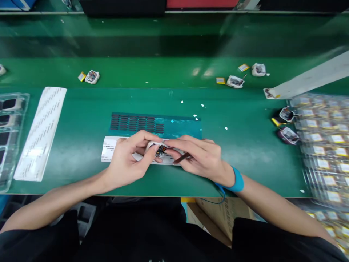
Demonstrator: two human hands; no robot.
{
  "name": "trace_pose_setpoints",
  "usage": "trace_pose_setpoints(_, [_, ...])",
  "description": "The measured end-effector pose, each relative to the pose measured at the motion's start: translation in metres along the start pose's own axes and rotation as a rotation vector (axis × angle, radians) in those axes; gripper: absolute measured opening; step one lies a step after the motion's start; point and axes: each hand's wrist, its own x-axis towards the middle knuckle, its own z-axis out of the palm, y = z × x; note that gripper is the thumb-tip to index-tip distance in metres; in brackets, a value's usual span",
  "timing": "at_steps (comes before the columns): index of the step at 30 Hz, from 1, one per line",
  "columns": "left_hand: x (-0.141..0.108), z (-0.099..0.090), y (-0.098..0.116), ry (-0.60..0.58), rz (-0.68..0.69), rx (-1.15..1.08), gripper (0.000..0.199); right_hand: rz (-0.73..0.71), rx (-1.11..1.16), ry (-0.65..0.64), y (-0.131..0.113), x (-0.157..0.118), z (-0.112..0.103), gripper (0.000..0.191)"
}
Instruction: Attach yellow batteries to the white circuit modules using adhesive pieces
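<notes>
In the head view, my left hand pinches a small white device housing between thumb and fingers. Its inner side, with wires and tiny electronic parts, is turned partly towards my right hand. The right fingertips meet the edge of this housing, while a slim dark brown tool, perhaps tweezers, lies in the same hand. Its kind is partly hidden by the fingers. Under both hands is a white printed liner strip, and just behind it a blue sheet carries rows of small dark strips.
More opened housings with yellow-edged batteries lie at the back, such as one housing and another. Stacked clear trays stand right, below a slanted white post. Leftward are a folded liner and a device tray. A blue wrist strap trails a cord.
</notes>
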Motion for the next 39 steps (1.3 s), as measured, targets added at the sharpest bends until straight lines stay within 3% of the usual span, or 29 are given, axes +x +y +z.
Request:
trace_pose_setpoints(4, [0.000,0.001,-0.002,-0.014,-0.032,-0.026,0.008,-0.022,-0.002,-0.019,-0.003,-0.004,0.000,0.022])
trace_pose_setpoints(10, [-0.002,0.005,-0.003,0.054,-0.016,0.016,0.008,-0.001,-0.008,-0.018,-0.005,-0.007,0.002,0.029])
trace_pose_setpoints(14, [-0.006,0.006,-0.005,0.079,0.037,0.068,0.008,0.069,0.052,-0.003,-0.012,-0.005,0.006,0.024])
trace_pose_setpoints(18, [-0.006,0.007,-0.005,0.084,0.089,0.112,0.004,0.035,0.064,-0.019,-0.013,-0.004,0.007,0.022])
trace_pose_setpoints(26, [-0.004,0.008,-0.010,0.072,0.003,0.087,0.008,-0.017,0.104,-0.175,-0.001,-0.004,0.000,0.020])
trace_pose_setpoints(31, [-0.002,0.006,-0.006,0.065,-0.050,-0.044,0.012,0.059,0.179,-0.149,0.003,0.003,-0.008,0.019])
trace_pose_setpoints(34, [0.000,0.004,-0.004,-0.019,-0.037,0.000,0.001,0.033,0.133,-0.147,0.002,0.004,-0.008,0.021])
trace_pose_setpoints(39, [0.000,0.002,-0.001,-0.081,-0.067,-0.067,0.006,-0.049,0.043,-0.030,-0.001,-0.001,-0.006,0.023])
